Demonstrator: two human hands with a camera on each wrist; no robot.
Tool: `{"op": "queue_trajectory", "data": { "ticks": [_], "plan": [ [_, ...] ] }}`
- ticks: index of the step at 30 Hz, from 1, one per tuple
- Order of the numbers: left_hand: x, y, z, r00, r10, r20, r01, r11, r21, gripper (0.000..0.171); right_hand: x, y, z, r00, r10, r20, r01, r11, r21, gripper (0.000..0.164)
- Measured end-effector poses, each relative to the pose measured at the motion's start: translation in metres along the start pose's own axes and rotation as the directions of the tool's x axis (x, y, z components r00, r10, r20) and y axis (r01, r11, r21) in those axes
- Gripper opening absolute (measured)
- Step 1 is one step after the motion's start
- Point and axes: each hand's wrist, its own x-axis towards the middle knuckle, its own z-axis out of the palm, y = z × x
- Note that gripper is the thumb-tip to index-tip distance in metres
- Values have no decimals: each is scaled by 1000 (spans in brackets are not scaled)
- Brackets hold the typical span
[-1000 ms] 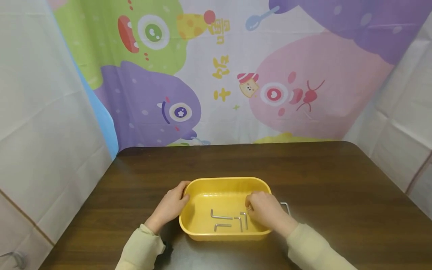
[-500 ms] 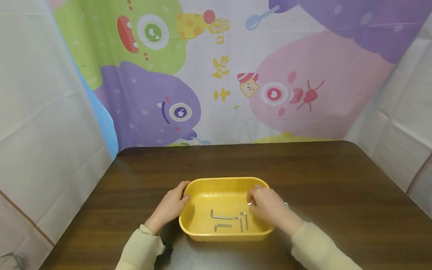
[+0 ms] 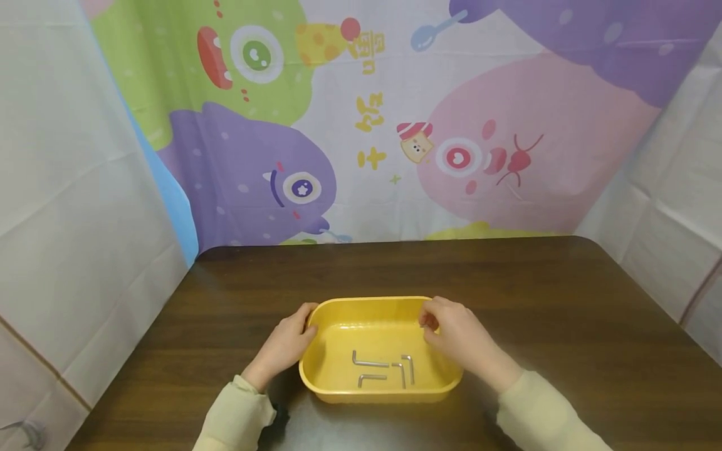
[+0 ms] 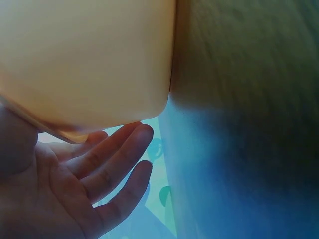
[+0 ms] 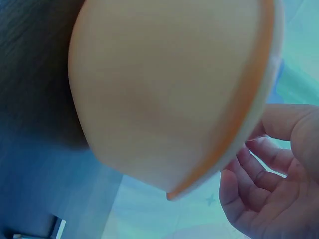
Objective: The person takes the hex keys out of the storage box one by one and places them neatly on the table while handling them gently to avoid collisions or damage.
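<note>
A yellow plastic tub (image 3: 380, 396) stands on the dark wooden table. My left hand (image 3: 289, 338) holds its left end, thumb over the rim and fingers outside, as the left wrist view also shows. Over the tub's far right corner is my right hand (image 3: 454, 329), thumb and index finger pinched together. A short metal tip (image 3: 423, 326) pokes out between them, apparently a hex key, mostly hidden by the fingers. Several L-shaped hex keys lie on the tub floor, among them a longer one (image 3: 370, 362) and a shorter one (image 3: 373, 376).
Another metal L-shape (image 5: 61, 228) lies on the table right of the tub, hidden behind my right arm in the head view. A cartoon-print cloth (image 3: 372, 200) hangs behind the table (image 3: 541, 282). Pale cloth walls flank both sides.
My right hand has risen from the tub's right part toward its far right corner, the pinched hex key moving along. My left hand and the keys on the tub floor have stayed put.
</note>
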Motion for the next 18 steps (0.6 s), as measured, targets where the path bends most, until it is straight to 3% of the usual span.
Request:
{"op": "queue_trajectory", "data": {
  "ticks": [4, 18],
  "plan": [
    [0, -2, 2, 1000, 0, 3, 0, 1000, 3, 33, -2, -1, -5, 999, 38, -25, -37, 999, 22, 16],
    [2, -2, 2, 1000, -14, 16, 14, 1000, -3, 35, -9, 13, -18, 980, 79, -183, -56, 990, 129, 14]
  ]
}}
